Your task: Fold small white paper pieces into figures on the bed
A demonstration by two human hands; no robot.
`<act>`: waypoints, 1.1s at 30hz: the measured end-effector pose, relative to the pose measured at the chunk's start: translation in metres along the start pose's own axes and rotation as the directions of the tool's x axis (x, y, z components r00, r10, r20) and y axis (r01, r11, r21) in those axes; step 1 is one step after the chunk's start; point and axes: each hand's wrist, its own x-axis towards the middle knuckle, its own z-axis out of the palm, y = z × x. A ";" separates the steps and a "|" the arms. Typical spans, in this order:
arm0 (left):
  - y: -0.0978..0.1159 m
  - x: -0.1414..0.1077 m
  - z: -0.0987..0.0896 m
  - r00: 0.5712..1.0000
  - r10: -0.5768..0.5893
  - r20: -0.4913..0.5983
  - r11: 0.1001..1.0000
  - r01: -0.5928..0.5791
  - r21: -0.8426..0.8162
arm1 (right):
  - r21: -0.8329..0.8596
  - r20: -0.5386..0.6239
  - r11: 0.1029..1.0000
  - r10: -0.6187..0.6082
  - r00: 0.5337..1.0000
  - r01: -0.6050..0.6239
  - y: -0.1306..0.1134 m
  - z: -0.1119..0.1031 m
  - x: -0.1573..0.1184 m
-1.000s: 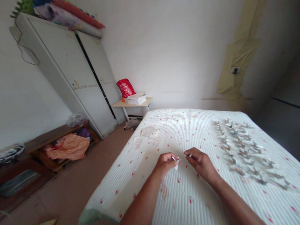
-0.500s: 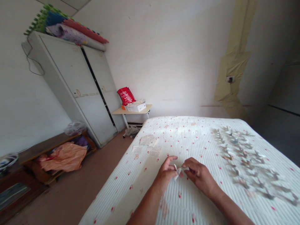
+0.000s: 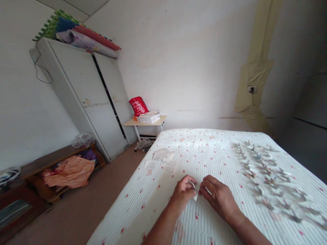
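A small folded piece of paper [image 3: 196, 194] is pinched between the fingers of my left hand [image 3: 184, 192], low over the middle of the bed. My right hand [image 3: 216, 194] is closed at the paper's right side, its fingertips touching the edge. Printed paper sheets [image 3: 170, 166] lie on the bed beyond my left hand. To the right, rows of several small folded paper figures [image 3: 268, 173] stand on the white quilted cover.
The bed [image 3: 201, 156] has a red-dotted cover. Behind it on the left, a small table [image 3: 130, 122] holds a red bag [image 3: 138, 105] and a white box [image 3: 150, 118]. A grey cabinet [image 3: 76, 78] and a low wooden shelf [image 3: 51, 157] are at the left.
The fingers of my left hand have curled in around the paper, which now hangs with a point downward. My right hand's fingers have moved closer against it. The view has shifted slightly.
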 end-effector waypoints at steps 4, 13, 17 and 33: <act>-0.005 0.001 0.001 0.999 0.008 -0.036 1.000 -0.008 0.016 | 0.107 -0.057 0.993 0.057 0.997 -0.051 -0.005 0.005 -0.001; -0.005 0.000 0.004 0.988 0.057 -0.145 0.995 -0.044 0.092 | -0.041 -0.078 0.999 -0.035 0.996 0.032 -0.012 0.006 -0.003; -0.008 0.000 0.003 0.979 0.111 -0.171 0.986 -0.087 0.145 | -0.051 -0.087 0.998 -0.030 0.996 0.026 -0.013 0.008 -0.004; -0.003 -0.004 0.010 0.930 0.335 -0.152 0.833 -0.217 0.509 | -0.154 -0.189 0.986 0.032 0.981 -0.062 -0.012 0.012 -0.004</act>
